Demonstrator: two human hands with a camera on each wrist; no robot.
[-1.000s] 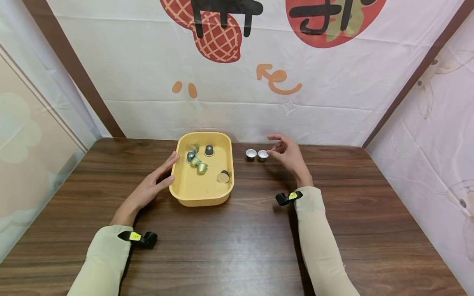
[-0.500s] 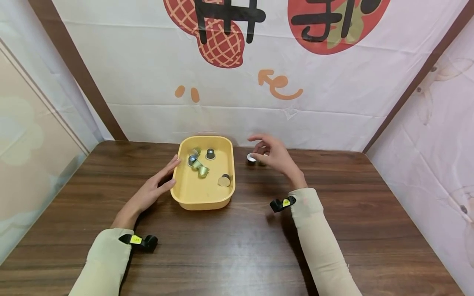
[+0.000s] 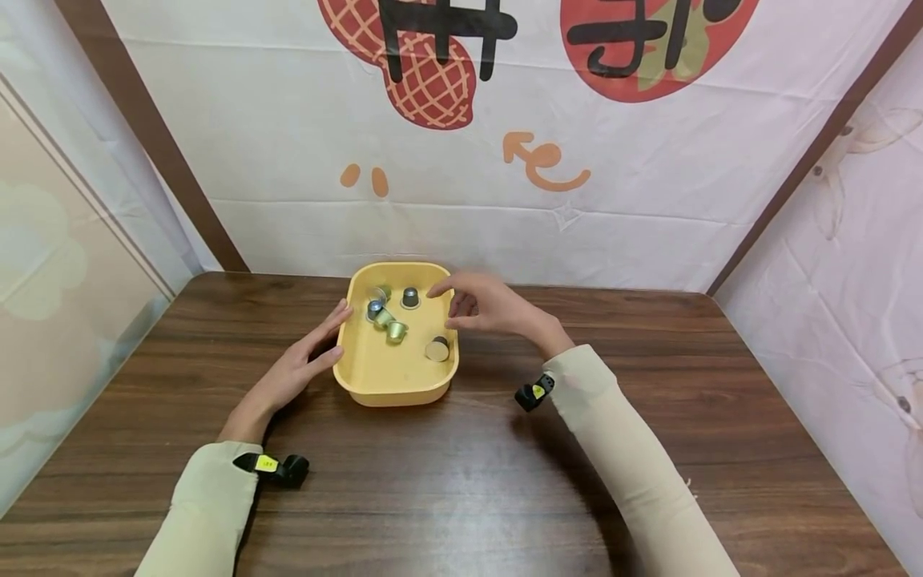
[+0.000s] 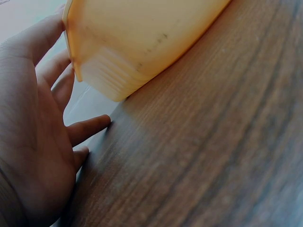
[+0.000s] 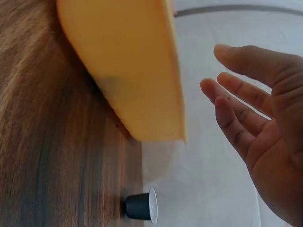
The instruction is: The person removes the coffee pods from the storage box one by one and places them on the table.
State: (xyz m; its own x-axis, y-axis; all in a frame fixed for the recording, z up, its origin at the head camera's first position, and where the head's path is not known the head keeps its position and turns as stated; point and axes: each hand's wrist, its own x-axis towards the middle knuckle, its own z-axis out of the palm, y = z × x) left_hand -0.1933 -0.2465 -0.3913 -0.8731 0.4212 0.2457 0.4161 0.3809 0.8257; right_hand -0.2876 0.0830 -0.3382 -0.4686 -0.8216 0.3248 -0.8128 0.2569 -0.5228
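Observation:
A yellow tray [image 3: 395,385] holds several coffee capsules: a dark one [image 3: 410,298], a blue one [image 3: 374,310], a green one [image 3: 396,332] and one with a tan lid [image 3: 437,350]. My left hand [image 3: 292,373] rests its extended fingers against the tray's left side. Over the right rim hovers my right hand [image 3: 490,304], thumb and index finger apart. In the right wrist view that hand [image 5: 265,123] shows nothing between its fingers. A black capsule [image 5: 138,206] with a white lid stands on the table beyond the tray; in the head view it cannot be seen.
The wooden table [image 3: 433,481] ends at a printed fabric backdrop [image 3: 288,160] close behind the tray. More fabric hangs at the left and right sides. Each wrist carries a small black camera, such as the left one [image 3: 292,471].
My right hand has moved left, from beside the two white-lidded capsules to above the tray's right rim, and now covers their spot. My left hand stays against the tray.

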